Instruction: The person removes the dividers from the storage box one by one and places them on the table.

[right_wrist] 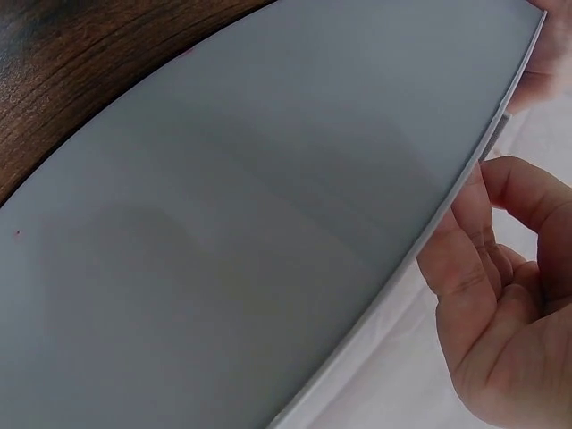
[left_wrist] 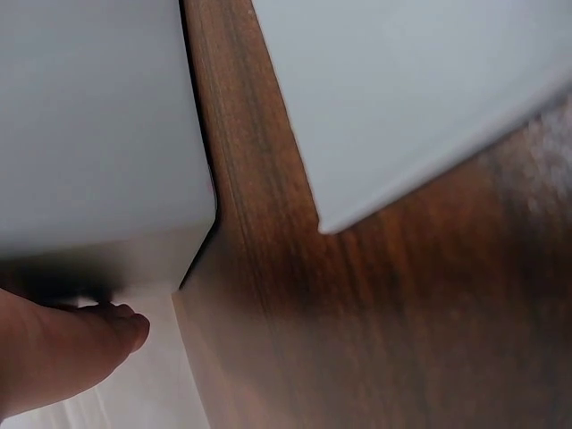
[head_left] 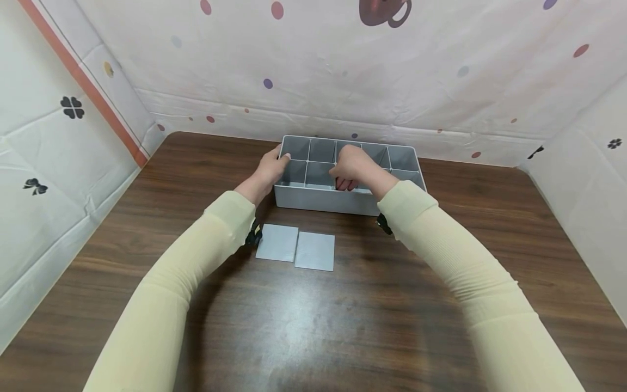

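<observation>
A grey divided storage box point(head_left: 325, 200) stands at the back of the table, its compartments in two rows. My left hand point(head_left: 270, 167) grips its left end, thumb at the rim; in the left wrist view part of that hand point(left_wrist: 67, 353) shows beside the box corner point(left_wrist: 98, 134). My right hand point(head_left: 355, 164) reaches into the middle of the box with bent fingers and pinches a thin grey divider point(head_left: 335, 181). In the right wrist view, the box's front wall point(right_wrist: 223, 232) hides some fingertips of the right hand point(right_wrist: 509, 295). Two flat grey square panels, a left one point(head_left: 277, 243) and a right one point(head_left: 315, 251), lie before the box.
The brown wooden table point(head_left: 294, 326) reaches toward me and to both sides. A patterned white cloth point(head_left: 313, 65) hangs close behind the box and along both sides. A dark wrist device point(head_left: 253, 234) sits near the left panel.
</observation>
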Action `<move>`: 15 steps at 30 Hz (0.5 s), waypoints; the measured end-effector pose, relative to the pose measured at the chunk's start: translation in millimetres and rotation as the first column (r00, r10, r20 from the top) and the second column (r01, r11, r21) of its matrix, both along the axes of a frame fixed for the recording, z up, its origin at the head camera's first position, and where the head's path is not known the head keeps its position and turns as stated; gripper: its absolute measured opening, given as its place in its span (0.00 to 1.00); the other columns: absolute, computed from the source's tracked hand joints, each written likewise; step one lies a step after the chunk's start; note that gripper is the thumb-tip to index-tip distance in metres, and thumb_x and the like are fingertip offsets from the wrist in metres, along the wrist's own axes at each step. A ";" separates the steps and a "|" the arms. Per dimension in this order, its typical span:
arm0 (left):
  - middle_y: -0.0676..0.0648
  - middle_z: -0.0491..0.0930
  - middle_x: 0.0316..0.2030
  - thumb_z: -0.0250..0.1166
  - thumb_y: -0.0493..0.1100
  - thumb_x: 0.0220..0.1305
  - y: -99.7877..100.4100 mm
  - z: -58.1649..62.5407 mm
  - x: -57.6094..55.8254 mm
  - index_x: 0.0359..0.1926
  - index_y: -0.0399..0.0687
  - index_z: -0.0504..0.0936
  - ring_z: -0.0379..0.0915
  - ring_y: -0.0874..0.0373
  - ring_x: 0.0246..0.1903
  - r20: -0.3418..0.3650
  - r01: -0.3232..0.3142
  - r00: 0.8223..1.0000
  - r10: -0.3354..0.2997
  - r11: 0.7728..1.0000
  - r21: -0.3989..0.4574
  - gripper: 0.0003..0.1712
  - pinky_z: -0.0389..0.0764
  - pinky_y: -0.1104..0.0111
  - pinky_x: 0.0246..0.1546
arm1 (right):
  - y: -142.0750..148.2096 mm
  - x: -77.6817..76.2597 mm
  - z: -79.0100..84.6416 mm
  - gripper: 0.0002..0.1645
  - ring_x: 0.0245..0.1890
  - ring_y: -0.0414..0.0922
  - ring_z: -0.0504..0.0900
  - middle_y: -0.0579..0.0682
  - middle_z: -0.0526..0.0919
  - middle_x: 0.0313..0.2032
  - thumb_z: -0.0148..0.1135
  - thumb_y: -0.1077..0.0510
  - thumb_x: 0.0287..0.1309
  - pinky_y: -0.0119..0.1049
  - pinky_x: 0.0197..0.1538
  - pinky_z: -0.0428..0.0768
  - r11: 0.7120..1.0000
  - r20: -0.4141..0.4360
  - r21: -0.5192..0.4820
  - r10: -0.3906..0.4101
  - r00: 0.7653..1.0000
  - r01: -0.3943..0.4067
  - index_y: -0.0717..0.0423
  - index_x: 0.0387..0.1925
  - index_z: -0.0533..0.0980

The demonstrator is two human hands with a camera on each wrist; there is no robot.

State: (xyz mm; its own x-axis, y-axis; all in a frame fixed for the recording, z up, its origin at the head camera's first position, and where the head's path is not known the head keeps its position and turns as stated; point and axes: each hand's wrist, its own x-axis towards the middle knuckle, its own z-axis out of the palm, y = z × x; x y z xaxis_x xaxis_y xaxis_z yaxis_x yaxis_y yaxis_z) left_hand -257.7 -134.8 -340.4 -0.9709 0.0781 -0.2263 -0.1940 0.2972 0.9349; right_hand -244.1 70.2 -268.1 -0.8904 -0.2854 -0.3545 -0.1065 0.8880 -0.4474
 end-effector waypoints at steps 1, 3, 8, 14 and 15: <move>0.42 0.50 0.82 0.43 0.44 0.83 0.5 0.6 0.0 0.83 0.49 0.46 0.53 0.47 0.79 -0.002 0.000 1.000 0.000 1.000 0.000 0.34 0.59 0.53 0.80 | 0.6 0.3 0.1 0.22 0.14 0.35 0.80 0.42 0.80 0.12 0.53 0.62 0.66 0.31 0.27 0.85 1.000 -0.004 -0.003 0.001 1.000 -0.001 0.58 0.17 0.81; 0.42 0.51 0.82 0.43 0.44 0.83 1.5 1.6 -0.3 0.83 0.50 0.46 0.54 0.47 0.79 -0.003 -0.001 1.000 0.001 1.000 0.001 0.34 0.59 0.53 0.79 | 1.8 0.8 0.6 0.22 0.14 0.35 0.81 0.42 0.81 0.13 0.53 0.62 0.66 0.32 0.28 0.86 1.000 -0.014 -0.008 0.003 1.000 -0.003 0.59 0.17 0.81; 0.42 0.50 0.82 0.43 0.45 0.83 2.1 2.6 -1.4 0.83 0.50 0.46 0.52 0.47 0.80 -0.004 0.005 1.000 -0.005 1.000 -0.009 0.34 0.58 0.53 0.80 | 3.8 2.0 5.7 0.23 0.14 0.35 0.82 0.42 0.81 0.12 0.54 0.62 0.65 0.33 0.29 0.86 1.000 -0.029 -0.016 -0.002 1.000 0.002 0.58 0.15 0.80; 0.43 0.47 0.83 0.42 0.46 0.83 -0.4 2.1 0.7 0.83 0.49 0.44 0.46 0.48 0.82 0.004 0.008 1.000 -0.008 1.000 -0.023 0.34 0.55 0.53 0.81 | 2.6 2.7 18.9 0.23 0.18 0.39 0.87 0.42 0.82 0.12 0.53 0.62 0.65 0.34 0.29 0.87 1.000 -0.029 -0.024 0.006 1.000 -0.006 0.58 0.14 0.80; 0.43 0.46 0.83 0.43 0.46 0.83 -0.6 2.0 1.3 0.83 0.49 0.44 0.45 0.48 0.82 0.004 0.008 1.000 -0.008 1.000 -0.025 0.34 0.55 0.53 0.81 | 2.3 3.2 21.1 0.23 0.19 0.40 0.87 0.42 0.82 0.12 0.54 0.61 0.66 0.34 0.29 0.87 1.000 -0.029 -0.023 0.009 1.000 -0.009 0.58 0.14 0.80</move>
